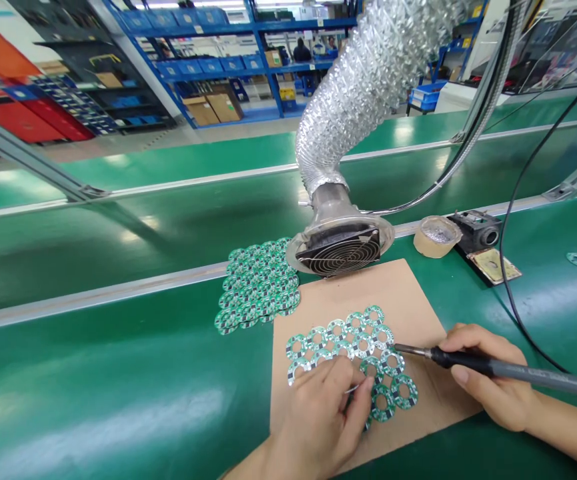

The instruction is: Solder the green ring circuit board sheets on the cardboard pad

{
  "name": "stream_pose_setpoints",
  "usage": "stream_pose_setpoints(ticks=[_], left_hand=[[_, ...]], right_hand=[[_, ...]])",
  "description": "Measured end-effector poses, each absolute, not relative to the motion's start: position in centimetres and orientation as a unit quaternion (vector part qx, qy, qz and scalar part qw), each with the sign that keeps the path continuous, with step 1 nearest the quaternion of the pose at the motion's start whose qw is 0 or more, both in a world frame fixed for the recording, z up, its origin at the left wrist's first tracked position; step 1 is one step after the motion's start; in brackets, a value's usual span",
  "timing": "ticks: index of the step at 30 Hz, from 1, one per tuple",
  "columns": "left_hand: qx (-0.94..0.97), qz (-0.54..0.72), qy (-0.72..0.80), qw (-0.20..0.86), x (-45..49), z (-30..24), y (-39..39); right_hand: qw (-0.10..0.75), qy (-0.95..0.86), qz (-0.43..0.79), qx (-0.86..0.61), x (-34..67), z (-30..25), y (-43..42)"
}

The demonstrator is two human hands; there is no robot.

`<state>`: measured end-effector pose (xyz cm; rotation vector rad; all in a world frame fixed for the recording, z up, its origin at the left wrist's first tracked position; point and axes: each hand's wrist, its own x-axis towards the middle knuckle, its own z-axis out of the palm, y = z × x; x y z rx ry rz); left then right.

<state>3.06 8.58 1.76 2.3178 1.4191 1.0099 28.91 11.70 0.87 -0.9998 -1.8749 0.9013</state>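
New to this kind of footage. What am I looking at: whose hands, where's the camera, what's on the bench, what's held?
There is one view only, from a camera worn on the person's head, looking down at their own bare hands; no machine is involved. The right hand holds a soldering iron like a pen, its tip by a sheet of ring-shaped green circuit boards lying on a brown mat. The left hand pinches a thin wire over that sheet. Also on the green bench are a second pile of boards, a foil duct ending in a fan grille, a tape roll and a black stand.
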Motion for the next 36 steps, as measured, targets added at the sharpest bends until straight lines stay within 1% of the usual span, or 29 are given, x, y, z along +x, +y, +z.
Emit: stream_pose_setpoints(ticks=[2,6,15,29,36], left_hand=[[0.795,0.347,0.479,0.132,3.9,2.3,8.4],[0.803,0.341,0.468,0.140,5.8,2.3,8.5],[0.814,0.320,0.473,0.107,5.7,0.8,8.7],[0.820,0.306,0.475,0.085,6.1,0.8,9.2],[0.822,0.310,0.469,0.095,6.0,1.1,8.8]], right_hand=[[0.389,-0.740,0.358,-0.416,29.9,0.5,11.8],[0.399,-0.733,0.354,-0.422,30.9,-0.1,12.0],[0.371,-0.750,0.365,-0.409,29.9,0.7,11.8],[0.389,-0.749,0.368,-0.391,29.4,1.2,11.7],[0.390,-0.749,0.379,-0.378,29.8,1.0,11.7]])
